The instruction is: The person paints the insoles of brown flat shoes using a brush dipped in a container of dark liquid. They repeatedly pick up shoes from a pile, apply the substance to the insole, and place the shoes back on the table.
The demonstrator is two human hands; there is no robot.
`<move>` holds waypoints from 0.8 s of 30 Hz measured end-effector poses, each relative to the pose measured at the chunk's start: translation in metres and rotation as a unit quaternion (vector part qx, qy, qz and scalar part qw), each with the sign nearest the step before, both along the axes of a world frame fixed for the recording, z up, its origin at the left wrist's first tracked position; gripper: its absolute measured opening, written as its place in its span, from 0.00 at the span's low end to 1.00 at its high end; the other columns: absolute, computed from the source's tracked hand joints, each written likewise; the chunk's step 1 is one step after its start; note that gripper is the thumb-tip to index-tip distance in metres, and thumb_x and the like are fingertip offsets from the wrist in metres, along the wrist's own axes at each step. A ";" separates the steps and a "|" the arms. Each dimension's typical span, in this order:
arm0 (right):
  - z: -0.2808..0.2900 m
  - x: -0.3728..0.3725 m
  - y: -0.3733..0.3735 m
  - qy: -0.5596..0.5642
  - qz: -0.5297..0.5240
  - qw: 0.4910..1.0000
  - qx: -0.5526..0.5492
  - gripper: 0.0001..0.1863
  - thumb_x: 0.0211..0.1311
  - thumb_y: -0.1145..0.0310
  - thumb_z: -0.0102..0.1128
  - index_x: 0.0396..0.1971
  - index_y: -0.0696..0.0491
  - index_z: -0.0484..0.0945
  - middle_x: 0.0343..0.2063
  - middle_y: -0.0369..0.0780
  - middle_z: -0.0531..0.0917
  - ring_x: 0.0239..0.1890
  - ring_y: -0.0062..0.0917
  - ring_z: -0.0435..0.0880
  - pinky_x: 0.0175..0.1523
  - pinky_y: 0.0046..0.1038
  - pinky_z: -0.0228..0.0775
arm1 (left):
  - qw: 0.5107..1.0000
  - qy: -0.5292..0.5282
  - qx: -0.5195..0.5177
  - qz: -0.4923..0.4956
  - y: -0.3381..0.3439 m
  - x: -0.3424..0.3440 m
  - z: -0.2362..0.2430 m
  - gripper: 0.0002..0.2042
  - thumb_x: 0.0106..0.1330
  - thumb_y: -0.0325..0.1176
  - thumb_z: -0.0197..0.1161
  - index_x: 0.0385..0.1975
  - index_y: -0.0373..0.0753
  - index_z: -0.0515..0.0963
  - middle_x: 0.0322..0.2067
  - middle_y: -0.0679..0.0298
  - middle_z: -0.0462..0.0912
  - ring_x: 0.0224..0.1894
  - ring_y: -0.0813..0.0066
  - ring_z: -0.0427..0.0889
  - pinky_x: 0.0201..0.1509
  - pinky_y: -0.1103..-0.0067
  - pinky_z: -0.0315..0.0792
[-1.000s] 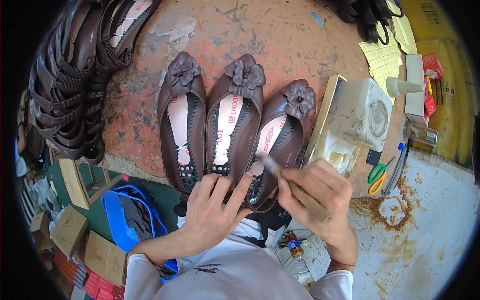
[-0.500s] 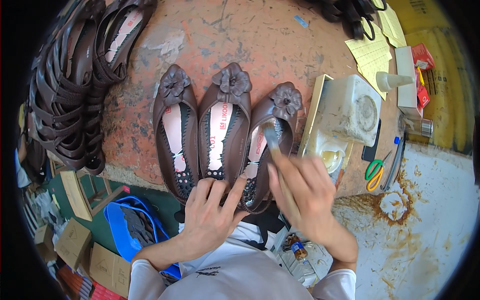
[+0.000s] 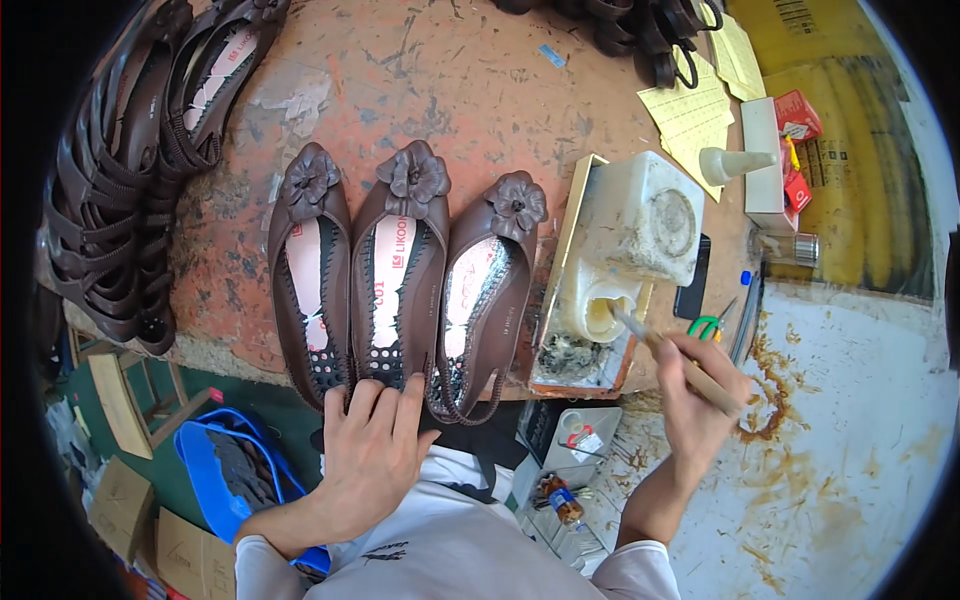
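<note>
Three brown flat shoes with flower trims stand side by side: a left shoe [image 3: 310, 260], a middle shoe [image 3: 401, 250] and a right shoe [image 3: 515, 290]. Inside the right one, the lining shines as if wet. My left hand [image 3: 368, 450] curls its fingers over the middle shoe's heel, thumb sticking out to the side. A wooden-handled brush [image 3: 715, 392] is pinched in my right hand [image 3: 697, 415]. Its bristle end reaches the mouth of a white plastic container [image 3: 650, 215], where a yellowish liquid shows. The container lies in a stained shallow tray [image 3: 580, 375].
Strappy brown shoes [image 3: 105, 220] are stacked at the left, more at the far edge. Right of the tray lie a black phone [image 3: 692, 280], green-handled scissors [image 3: 706, 326], yellow papers [image 3: 690, 115] and a white nozzle [image 3: 735, 164]. A blue bin [image 3: 205, 470] stands below the table.
My right hand has carried the brush from inside the right shoe over to the container's mouth. My left index finger has come away from the right shoe's heel. The whole view has shifted.
</note>
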State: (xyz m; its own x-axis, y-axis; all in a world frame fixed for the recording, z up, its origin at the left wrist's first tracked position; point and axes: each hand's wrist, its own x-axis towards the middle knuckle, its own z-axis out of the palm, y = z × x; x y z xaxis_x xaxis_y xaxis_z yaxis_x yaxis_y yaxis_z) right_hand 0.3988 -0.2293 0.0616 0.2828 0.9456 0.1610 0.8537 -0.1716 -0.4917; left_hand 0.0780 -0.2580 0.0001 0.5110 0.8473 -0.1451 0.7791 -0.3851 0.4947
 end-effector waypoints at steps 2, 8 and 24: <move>-0.014 0.000 -0.001 -0.047 0.092 0.995 0.009 0.06 0.60 0.79 0.74 0.37 0.59 0.91 0.27 0.40 0.89 0.25 0.31 0.84 0.32 0.31 0.73 | 1.000 0.000 0.004 0.000 -0.002 0.000 -0.001 0.38 0.56 0.38 0.82 0.66 0.28 0.76 0.46 0.53 0.79 0.54 0.51 0.76 0.60 0.53 0.67; 0.011 -0.009 -0.019 -0.048 0.014 0.999 0.013 0.07 0.55 0.80 0.76 0.35 0.60 0.91 0.23 0.42 0.87 0.26 0.31 0.86 0.34 0.31 0.76 | 0.996 0.046 0.027 0.065 0.005 -0.011 0.016 0.41 0.52 0.36 0.84 0.69 0.36 0.76 0.69 0.47 0.69 0.76 0.38 0.64 0.78 0.39 0.56; 0.026 -0.025 -0.011 -0.074 0.008 0.995 -0.072 0.05 0.58 0.76 0.78 0.32 0.61 0.90 0.24 0.42 0.87 0.25 0.28 0.83 0.33 0.31 0.73 | 0.992 0.008 0.017 0.126 0.007 -0.039 -0.005 0.52 0.49 0.40 0.86 0.77 0.34 0.67 0.72 0.47 0.69 0.78 0.36 0.63 0.79 0.41 0.59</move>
